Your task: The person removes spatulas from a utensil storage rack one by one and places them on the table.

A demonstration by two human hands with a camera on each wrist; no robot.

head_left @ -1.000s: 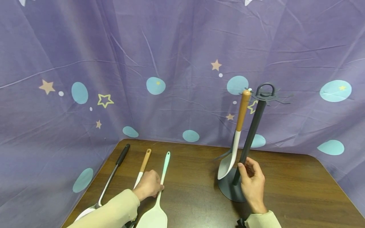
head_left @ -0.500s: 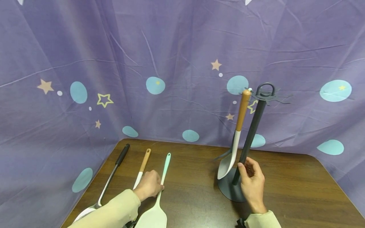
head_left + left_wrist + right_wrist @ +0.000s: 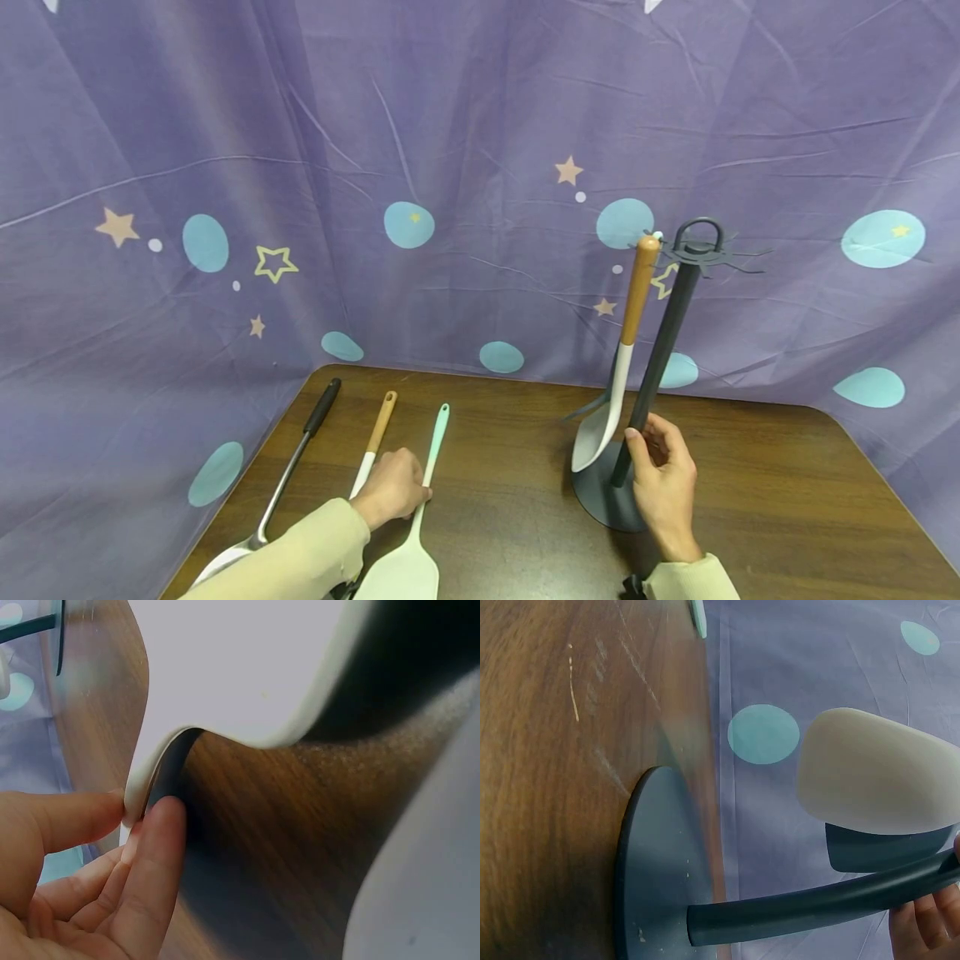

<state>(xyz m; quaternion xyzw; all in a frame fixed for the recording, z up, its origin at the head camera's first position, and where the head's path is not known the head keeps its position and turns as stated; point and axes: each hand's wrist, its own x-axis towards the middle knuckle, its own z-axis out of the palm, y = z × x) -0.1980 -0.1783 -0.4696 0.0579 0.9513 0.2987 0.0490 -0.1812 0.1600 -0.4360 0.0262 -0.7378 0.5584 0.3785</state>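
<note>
My left hand (image 3: 393, 486) pinches the neck of a cream turner with a mint handle (image 3: 399, 571), which lies over the left part of the table. In the left wrist view, thumb and fingertips close on that neck just below the broad blade (image 3: 225, 667). Farther right, my right hand (image 3: 666, 483) holds the lower post of a dark utensil stand (image 3: 663, 342) between thumb and fingers. A white utensil with a wooden handle (image 3: 637, 292) hangs on the stand's left side. Behind it hangs a dark utensil (image 3: 885, 847), mostly hidden.
Left of my left hand lies another white utensil with a wooden handle (image 3: 383, 421), its head hidden by my sleeve. A metal utensil with a black handle (image 3: 324, 406) lies near the table's (image 3: 510, 450) left edge. A purple curtain (image 3: 465, 108) hangs behind.
The mint handle's tip has shifted slightly right and toward me, and the blade slightly left, so the turner has turned a little. My right hand and the stand keep their place.
</note>
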